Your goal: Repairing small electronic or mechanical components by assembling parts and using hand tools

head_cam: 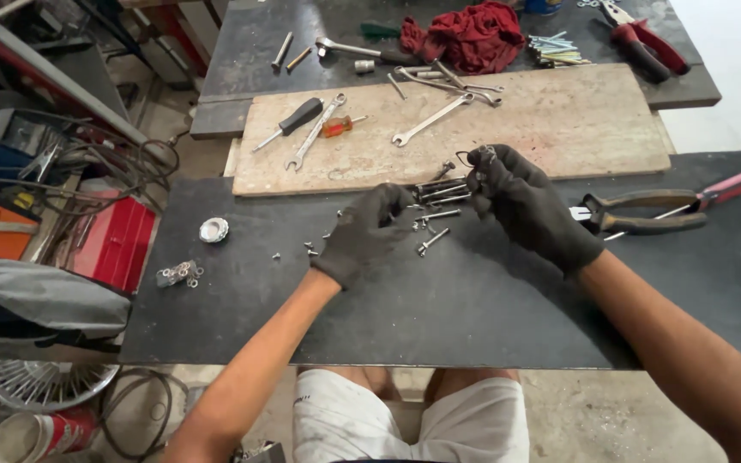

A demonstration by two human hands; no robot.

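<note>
Both gloved hands are over the dark desk (473,317). The left hand (364,231) is curled, fingertips down among the loose bolts (436,214) scattered at the desk's middle; whether it pinches one, I cannot tell. The right hand (529,206) is closed around a small metal part with a wire ring (476,158), raised just above the bolts. Pliers (645,213) lie just right of that hand. Behind, a wooden board (559,129) carries wrenches (429,120) and a black-handled screwdriver (292,120). A small round metal cap (213,230) sits to the left.
</note>
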